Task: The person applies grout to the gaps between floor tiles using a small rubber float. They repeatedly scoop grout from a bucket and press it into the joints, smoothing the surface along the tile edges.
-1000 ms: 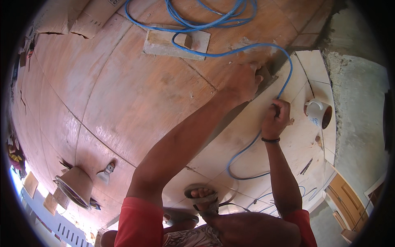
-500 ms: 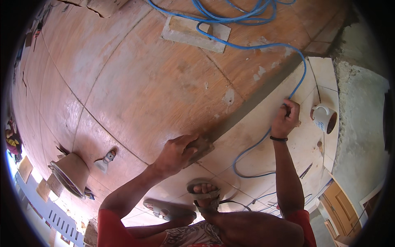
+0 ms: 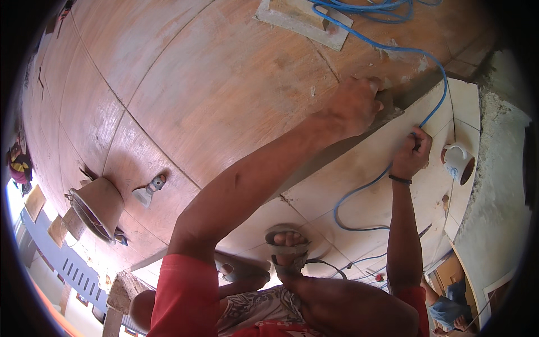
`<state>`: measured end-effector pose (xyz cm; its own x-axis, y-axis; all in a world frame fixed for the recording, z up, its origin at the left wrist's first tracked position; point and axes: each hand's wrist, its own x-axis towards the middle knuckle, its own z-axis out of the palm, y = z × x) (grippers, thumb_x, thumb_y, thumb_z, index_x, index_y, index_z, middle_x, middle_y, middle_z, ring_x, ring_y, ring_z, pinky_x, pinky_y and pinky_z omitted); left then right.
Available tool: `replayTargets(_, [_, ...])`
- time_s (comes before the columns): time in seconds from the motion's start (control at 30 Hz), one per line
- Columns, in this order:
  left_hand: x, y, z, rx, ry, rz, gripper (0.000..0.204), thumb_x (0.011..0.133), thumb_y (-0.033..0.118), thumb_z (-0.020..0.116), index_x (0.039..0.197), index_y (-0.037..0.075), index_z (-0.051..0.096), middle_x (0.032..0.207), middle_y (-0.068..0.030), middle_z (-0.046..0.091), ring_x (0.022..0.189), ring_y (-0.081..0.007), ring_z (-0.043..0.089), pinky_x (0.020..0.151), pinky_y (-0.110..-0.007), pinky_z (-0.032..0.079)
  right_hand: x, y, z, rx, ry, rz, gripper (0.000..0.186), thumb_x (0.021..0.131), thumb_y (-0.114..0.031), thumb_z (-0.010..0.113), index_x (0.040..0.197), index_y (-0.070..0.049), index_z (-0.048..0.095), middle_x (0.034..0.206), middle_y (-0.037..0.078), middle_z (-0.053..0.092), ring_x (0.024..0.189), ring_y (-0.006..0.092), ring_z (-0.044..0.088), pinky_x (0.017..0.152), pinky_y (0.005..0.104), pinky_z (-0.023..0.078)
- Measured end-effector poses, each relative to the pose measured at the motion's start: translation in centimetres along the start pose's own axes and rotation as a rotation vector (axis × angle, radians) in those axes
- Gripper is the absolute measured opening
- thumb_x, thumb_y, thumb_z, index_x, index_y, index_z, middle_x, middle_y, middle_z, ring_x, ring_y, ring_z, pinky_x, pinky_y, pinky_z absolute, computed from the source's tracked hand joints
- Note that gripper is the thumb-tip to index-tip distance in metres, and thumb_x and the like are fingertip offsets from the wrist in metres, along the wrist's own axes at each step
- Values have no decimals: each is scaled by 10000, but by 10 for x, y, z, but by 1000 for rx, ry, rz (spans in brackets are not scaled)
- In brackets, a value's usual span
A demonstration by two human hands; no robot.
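Stretched forward, my left hand grips a small grey flat block, whose exact kind I cannot make out. The block rests on a grey strip between brownish tiles and paler tiles. Beside the strip, on the paler side, my right hand is closed around a blue cable. The cable runs from a coil at the top, through that hand, then loops over the pale tiles. My fingers hide part of the block.
A plastering float lies beside the cable coil. On the left are a bucket and a scraper. A white mug lies tipped near the right wall. Another person shows at lower right.
My left hand has swept the block forward and right along the grey strip. My right hand keeps hold of the cable. The view has shifted, and another person has come into sight at lower right.
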<state>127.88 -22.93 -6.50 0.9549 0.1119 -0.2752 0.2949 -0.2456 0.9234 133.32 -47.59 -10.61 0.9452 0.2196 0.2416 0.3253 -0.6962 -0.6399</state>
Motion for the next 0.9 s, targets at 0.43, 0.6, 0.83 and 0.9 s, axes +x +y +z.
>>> replayTargets(0.43, [-159,-61,-17,-105,-62,-207,394,852,98,662,1226,4,587,1111,-194,660,932,-317,668,820,-372,523,-4,1,4,0,-15,16,188,850,-32,512,1000,-8,624,943,60,565,731,123,530,667,258,452])
replayTargets(0.6, [-266,-78,-55,-109,-178,-464,383,848,45,645,1223,0,583,1061,-194,666,856,-273,677,737,-355,539,1,5,-3,-24,-5,6,200,852,-28,506,1012,-7,624,950,63,571,748,125,544,672,259,453])
replayTargets(0.83, [-305,-68,-101,-19,-64,-523,399,811,-16,639,1204,-28,576,1036,-192,676,855,-242,682,717,-326,550,1,-9,2,-38,-1,10,169,836,5,496,968,2,601,912,53,546,719,121,500,671,267,442])
replayTargets(0.9, [-279,-62,-100,-76,4,-493,396,809,-24,637,1199,-42,574,1028,-191,677,858,-229,682,716,-320,552,-2,-10,4,-2,6,49,139,839,6,490,951,-2,572,890,52,534,711,121,490,671,268,438])
